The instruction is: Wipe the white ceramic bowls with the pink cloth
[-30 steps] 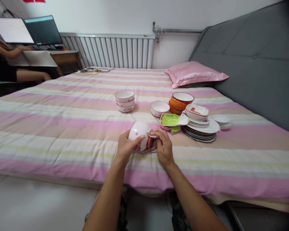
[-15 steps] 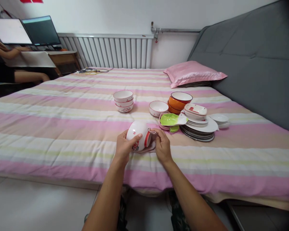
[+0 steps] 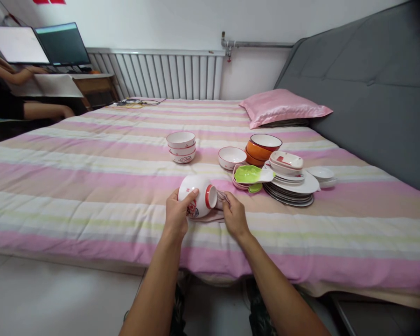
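Note:
A white bowl with red patterns (image 3: 197, 196) lies tipped on its side in my left hand (image 3: 177, 211), its red-ringed foot facing right. My right hand (image 3: 235, 212) pinches a pinkish-grey cloth (image 3: 221, 199) just right of the foot; part of the cloth hangs under the bowl. Beyond them stand a stack of three white bowls (image 3: 182, 151) and a single white bowl (image 3: 232, 157). Green leaf-shaped dishes (image 3: 248, 174) lie right of the held bowl, beside a pile of plates (image 3: 301, 183) topped by small dishes (image 3: 287, 161).
Orange bowls (image 3: 261, 150) stand behind the green dishes, and small white dishes (image 3: 321, 175) right of the plates. A pink pillow (image 3: 285, 106) and cables (image 3: 136, 102) lie farther back on the striped bed (image 3: 91, 186). A person (image 3: 7, 88) sits at a desk, far left.
The bowl has shifted slightly left and turned, showing more of its foot. My right hand with the cloth has come away from the foot, leaving a small gap.

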`<state>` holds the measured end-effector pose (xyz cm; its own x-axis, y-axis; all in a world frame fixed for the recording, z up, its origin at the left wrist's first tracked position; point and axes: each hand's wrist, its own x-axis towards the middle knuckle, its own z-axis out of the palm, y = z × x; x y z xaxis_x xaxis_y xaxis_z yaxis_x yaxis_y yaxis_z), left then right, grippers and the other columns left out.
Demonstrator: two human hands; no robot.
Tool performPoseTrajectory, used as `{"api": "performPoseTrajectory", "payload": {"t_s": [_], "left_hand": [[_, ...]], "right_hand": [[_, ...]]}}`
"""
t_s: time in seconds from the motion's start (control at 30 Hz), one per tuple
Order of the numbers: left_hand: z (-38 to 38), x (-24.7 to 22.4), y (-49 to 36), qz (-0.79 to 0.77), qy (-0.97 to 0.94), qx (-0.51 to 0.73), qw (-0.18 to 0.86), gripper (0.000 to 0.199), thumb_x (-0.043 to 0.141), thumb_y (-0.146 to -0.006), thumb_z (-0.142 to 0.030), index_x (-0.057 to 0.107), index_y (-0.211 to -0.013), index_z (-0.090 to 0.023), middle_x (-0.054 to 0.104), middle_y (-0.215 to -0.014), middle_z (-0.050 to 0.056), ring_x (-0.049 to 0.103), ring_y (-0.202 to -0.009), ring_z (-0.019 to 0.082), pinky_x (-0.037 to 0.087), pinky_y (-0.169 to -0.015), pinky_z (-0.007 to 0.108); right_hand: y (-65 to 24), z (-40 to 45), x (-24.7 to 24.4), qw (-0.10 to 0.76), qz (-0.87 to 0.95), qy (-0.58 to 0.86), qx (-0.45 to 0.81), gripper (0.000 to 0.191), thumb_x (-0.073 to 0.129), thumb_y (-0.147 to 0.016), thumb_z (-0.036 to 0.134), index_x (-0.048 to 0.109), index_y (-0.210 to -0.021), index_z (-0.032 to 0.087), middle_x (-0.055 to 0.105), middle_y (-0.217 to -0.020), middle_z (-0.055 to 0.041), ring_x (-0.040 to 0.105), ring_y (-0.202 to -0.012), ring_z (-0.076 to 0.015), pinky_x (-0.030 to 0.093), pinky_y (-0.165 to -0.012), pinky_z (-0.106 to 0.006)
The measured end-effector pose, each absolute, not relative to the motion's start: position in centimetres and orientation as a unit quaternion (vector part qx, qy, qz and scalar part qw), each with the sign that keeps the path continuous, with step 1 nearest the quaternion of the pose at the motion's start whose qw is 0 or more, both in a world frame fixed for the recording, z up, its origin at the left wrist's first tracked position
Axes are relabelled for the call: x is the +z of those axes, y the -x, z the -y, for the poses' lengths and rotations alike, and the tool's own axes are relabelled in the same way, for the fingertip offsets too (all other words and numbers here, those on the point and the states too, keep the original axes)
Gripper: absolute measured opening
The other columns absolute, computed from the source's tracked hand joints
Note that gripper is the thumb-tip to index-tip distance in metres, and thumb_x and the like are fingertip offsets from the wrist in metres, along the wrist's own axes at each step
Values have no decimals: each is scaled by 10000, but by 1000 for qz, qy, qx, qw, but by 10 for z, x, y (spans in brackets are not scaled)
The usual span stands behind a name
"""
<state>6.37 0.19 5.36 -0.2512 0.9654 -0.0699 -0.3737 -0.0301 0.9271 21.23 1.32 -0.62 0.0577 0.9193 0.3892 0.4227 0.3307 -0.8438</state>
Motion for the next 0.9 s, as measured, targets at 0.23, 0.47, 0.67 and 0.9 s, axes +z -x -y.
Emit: {"api": "performPoseTrajectory", "payload": {"t_s": [0.23,0.47,0.67,0.9], "left_hand": [[-4,52,-64,-455,-284,672,510,458,832,-537,-325,661,-902,-107,698,-784,43,629,-639,125,510,-616,241],[-7,48,-65,-456,-271,685,499,500,828,-542,-353,640,-933,-106,687,-812,47,622,-674,129,512,-657,264],[-7,49,-67,-468,-274,686,485,523,825,-540,-378,630,-937,-99,671,-812,52,609,-663,124,507,-636,256],[-6,47,-70,-484,-298,672,474,505,813,-543,-406,632,-915,-116,660,-773,35,600,-625,131,498,-596,262]], "right_hand": [[-211,-7,-4,465,668,539,218,174,371,-843,201,541,-809,196,569,-697,-4,525,-642,-168,370,-618,-259],[-207,-1,-1,472,678,513,233,127,485,-850,281,568,-891,194,654,-833,-28,590,-743,-180,416,-679,-263],[-203,5,-5,496,674,504,212,116,548,-826,297,598,-857,197,676,-817,-29,611,-721,-176,451,-666,-263],[-200,12,-3,540,694,446,166,82,588,-818,266,614,-851,195,666,-785,-35,619,-707,-164,485,-668,-266]]}}
